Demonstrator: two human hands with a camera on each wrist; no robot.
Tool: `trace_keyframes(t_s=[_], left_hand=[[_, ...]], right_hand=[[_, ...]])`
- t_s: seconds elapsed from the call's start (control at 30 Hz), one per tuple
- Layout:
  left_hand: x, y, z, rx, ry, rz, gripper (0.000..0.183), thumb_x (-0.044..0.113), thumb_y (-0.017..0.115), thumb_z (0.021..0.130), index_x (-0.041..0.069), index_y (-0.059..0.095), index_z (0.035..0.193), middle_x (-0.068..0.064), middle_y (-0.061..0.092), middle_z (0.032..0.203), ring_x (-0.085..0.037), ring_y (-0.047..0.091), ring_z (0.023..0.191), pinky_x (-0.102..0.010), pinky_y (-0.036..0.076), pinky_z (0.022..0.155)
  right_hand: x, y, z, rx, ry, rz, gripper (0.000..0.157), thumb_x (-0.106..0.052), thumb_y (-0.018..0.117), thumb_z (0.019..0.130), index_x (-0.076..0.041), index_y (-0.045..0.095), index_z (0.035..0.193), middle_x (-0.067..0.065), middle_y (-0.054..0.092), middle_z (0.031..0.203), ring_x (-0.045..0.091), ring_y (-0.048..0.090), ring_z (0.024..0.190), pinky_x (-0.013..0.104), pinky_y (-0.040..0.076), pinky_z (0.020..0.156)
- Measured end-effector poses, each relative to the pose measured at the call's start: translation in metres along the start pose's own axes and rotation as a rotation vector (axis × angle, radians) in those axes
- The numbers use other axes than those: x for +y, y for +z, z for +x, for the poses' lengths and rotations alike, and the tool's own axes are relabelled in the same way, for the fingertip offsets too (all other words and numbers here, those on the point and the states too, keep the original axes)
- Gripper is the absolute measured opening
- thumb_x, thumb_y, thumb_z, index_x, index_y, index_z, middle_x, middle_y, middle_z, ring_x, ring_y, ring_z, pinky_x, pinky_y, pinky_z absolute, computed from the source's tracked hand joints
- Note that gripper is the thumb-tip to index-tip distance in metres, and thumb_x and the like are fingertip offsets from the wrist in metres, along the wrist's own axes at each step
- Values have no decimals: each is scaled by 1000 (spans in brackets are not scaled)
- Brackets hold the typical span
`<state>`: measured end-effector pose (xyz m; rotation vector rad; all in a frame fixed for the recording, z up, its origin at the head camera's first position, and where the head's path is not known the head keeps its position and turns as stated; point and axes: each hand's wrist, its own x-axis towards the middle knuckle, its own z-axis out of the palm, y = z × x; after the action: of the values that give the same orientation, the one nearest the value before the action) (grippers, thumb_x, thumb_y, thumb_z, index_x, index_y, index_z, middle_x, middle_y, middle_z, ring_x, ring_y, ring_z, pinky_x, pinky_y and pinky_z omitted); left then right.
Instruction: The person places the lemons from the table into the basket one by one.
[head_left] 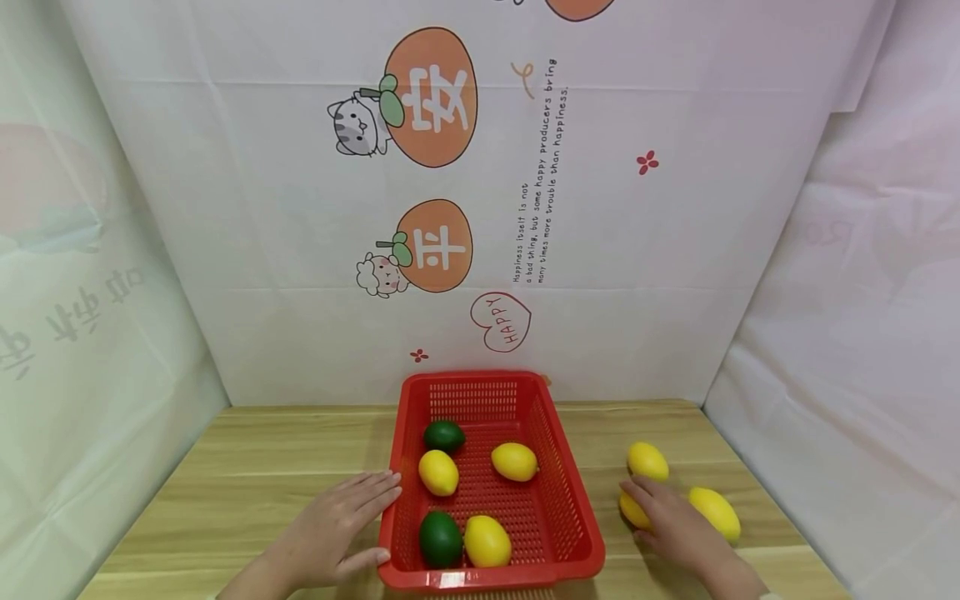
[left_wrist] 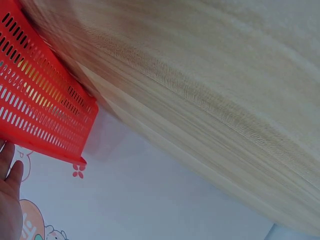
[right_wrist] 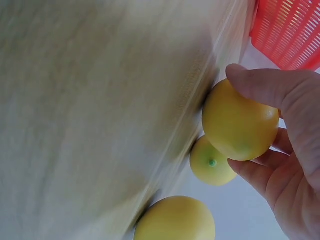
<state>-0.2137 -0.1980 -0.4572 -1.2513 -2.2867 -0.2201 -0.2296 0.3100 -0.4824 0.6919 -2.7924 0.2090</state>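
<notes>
A red plastic basket (head_left: 491, 577) stands on the table. Inside lie three yellow lemons (head_left: 514, 462) and two dark green fruits (head_left: 441, 539), one at the back left and one at the front left. My left hand (head_left: 330, 525) touches the basket's left rim, its fingers fairly straight and the thumb near the front corner. To the right of the basket, my right hand (head_left: 678, 529) holds a lemon (right_wrist: 240, 122) between thumb and fingers, low at the table. Another lemon (head_left: 648, 461) lies just behind it, and a third lemon (head_left: 715, 514) sits to the right of the hand.
The wooden table (head_left: 285, 450) runs back to a white printed cloth (head_left: 637, 275) that hangs behind it. White cloth sides (head_left: 840, 375) close in the space on the left and right.
</notes>
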Motion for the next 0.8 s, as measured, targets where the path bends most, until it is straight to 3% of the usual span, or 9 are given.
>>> trace_keyframes(t_s=[0.37,0.8], left_hand=[[1,-1,1,12,10,4,60,46,63,91,1,60,130,-13,57,135,-29,55,122,-46,50,94],[1,0,1,10,-7,-7,60,46,63,90,2,60,130,-12,58,135,-27,56,121,-46,51,92]], right_hand=[[-1,-1,3,-40,31,11,66,-3,86,66,2,59,126,24,57,126,41,58,109,53,49,90],[-1,-4,2,-51,55,21,63,-4,84,71,1,58,127,23,56,127,39,59,108,51,51,88]])
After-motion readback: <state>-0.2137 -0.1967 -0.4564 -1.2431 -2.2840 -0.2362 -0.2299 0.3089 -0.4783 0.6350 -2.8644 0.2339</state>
